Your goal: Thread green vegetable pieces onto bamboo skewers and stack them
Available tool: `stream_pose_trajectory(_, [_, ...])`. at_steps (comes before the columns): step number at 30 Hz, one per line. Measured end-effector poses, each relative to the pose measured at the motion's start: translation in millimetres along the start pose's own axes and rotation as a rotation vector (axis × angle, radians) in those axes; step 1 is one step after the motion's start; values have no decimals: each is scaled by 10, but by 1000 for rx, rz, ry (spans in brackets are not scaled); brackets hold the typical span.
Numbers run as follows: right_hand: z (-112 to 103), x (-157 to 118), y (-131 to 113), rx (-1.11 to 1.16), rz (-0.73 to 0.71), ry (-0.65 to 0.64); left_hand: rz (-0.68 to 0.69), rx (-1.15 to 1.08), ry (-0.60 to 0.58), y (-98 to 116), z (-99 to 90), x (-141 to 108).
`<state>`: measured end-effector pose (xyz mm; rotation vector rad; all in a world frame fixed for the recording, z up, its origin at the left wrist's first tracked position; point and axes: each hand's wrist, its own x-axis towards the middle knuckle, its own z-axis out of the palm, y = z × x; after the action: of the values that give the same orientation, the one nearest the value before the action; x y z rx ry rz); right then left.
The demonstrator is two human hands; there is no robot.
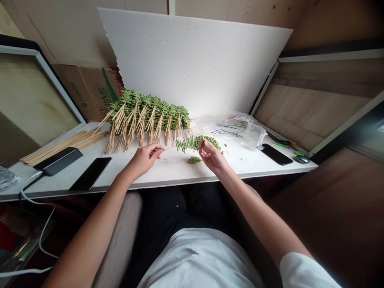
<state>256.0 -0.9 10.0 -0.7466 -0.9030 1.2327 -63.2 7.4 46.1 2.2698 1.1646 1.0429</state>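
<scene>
My left hand (147, 157) pinches the bare end of a thin wooden skewer. Short green bean pieces (185, 145) are threaded side by side along its other part. At the skewer's far end, the fingers of my right hand (209, 154) are pressed together; what they hold is too small to make out. Behind my right hand lies a pile of loose green pieces (213, 141), with a smaller cluster (194, 160) in front. A large stack of filled green skewers (150, 105) stands behind my left hand, bare stick ends pointing forward.
Bare skewers (66, 145) lie at the left, near a black device (58, 161) and a phone (91, 173). To the right are a clear plastic bag (246, 130), another phone (276, 154) and a mouse (302, 159). A white board (192, 64) stands at the back.
</scene>
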Motion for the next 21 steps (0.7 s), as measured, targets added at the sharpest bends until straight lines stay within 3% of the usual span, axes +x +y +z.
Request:
stream_pose_trajectory(10, [75,-67,-65,47,48,29,6,-67,4,117,83,-21])
stream_pose_trajectory(16, [29,-65,-43,-132,-117,131,-147,159,-102,-174,-103,1])
stream_pose_trajectory(21, [109,-116,-91,-315,-242,11,-284,276,-288,-433,-216,-20])
